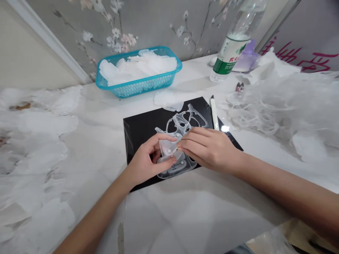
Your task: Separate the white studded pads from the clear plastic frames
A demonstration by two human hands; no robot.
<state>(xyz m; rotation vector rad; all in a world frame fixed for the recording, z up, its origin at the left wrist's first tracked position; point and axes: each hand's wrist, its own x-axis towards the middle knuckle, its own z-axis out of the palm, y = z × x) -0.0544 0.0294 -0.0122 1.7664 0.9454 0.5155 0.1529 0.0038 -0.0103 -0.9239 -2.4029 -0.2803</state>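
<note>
Over a black sheet [140, 132] on the white table, both hands meet at a translucent plastic piece [166, 148]. My left hand [148, 157] grips its left side, thumb below and index finger above. My right hand [209, 146] is closed at the piece's right edge, its fingertips pinched together on it. Clear frame-like scraps with looped openings [198, 118] lie on the sheet behind and beneath the hands. Another thin translucent piece [173, 106] rests at the sheet's back edge. A pale pen-like tool with a dark tip [214, 114] lies to the right.
A blue basket [144, 86] of translucent pieces stands at the back. Behind on the right are a water bottle [230, 49] and a purple bag [246, 58]. Heaps of translucent plastic lie at the right [291, 102] and left [34, 151].
</note>
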